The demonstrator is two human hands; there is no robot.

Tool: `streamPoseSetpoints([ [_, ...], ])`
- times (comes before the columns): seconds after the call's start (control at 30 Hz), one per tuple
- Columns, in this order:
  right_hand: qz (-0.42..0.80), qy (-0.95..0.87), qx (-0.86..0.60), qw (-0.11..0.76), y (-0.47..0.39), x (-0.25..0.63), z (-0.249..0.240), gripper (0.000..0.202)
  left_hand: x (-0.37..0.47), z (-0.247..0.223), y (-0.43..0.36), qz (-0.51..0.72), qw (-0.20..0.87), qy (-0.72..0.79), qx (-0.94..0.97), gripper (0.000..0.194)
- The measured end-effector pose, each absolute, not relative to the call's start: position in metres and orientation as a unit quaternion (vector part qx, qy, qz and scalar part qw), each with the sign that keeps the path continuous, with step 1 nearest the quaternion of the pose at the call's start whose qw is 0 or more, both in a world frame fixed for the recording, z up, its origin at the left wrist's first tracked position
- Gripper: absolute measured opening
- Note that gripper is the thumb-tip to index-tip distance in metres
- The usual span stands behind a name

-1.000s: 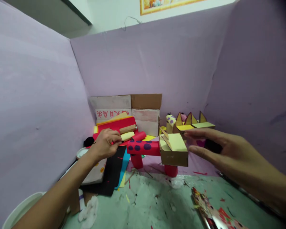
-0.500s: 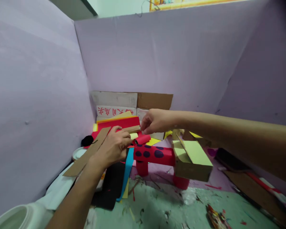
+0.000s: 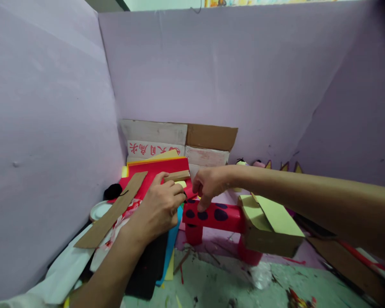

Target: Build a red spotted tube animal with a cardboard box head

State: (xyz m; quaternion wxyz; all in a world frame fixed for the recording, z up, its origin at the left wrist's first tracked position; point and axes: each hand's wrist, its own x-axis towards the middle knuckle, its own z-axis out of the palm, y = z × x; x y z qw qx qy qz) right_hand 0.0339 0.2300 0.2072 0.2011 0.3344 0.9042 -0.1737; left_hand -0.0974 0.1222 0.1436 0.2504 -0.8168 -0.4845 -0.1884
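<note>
A red tube with dark purple spots point(image 3: 226, 216) lies across short red upright tubes and meets a yellow-green box point(image 3: 276, 224) at its right end. My right hand point(image 3: 210, 184) is over the tube's left part, its thumb down at the spotted surface and its other fingers curled; whether it pinches anything is hidden. At the tube's left end is my left hand point(image 3: 165, 203), fingers bent, with something small and dark at its fingertips that I cannot make out.
A brown cardboard strip point(image 3: 115, 211) lies left of my left forearm. Behind stand a folded cardboard sheet point(image 3: 211, 136) and red paper point(image 3: 157, 167). Black point(image 3: 147, 265) and blue sheets point(image 3: 171, 252) lie in front. Scraps litter the green surface point(image 3: 211, 286).
My right hand has moved down from above the red paper to the spotted tube. My left hand remains near the tube's left end. The view has shifted slightly.
</note>
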Motion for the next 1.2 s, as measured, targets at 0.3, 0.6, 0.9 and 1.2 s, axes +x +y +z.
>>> streamPoseSetpoints([
  [0.3,-0.178,0.909,0.327,0.187,0.228,0.037,0.202,0.048,-0.096,0.137,0.127,-0.171,0.273,-0.484,-0.814,0.016],
  [0.6,-0.152,0.918,0.352,0.105,0.221,0.036,0.207,0.025,-0.091,0.139,0.125,-0.153,0.290,-0.501,-0.801,0.016],
  [0.9,-0.171,0.905,0.379,0.087,0.218,0.034,0.200,0.021,-0.088,0.143,0.122,-0.151,0.295,-0.512,-0.793,0.016],
  [1.2,-0.160,0.906,0.385,0.071,0.219,0.028,0.192,0.024,-0.087,0.138,0.123,-0.139,0.315,-0.506,-0.791,0.014],
])
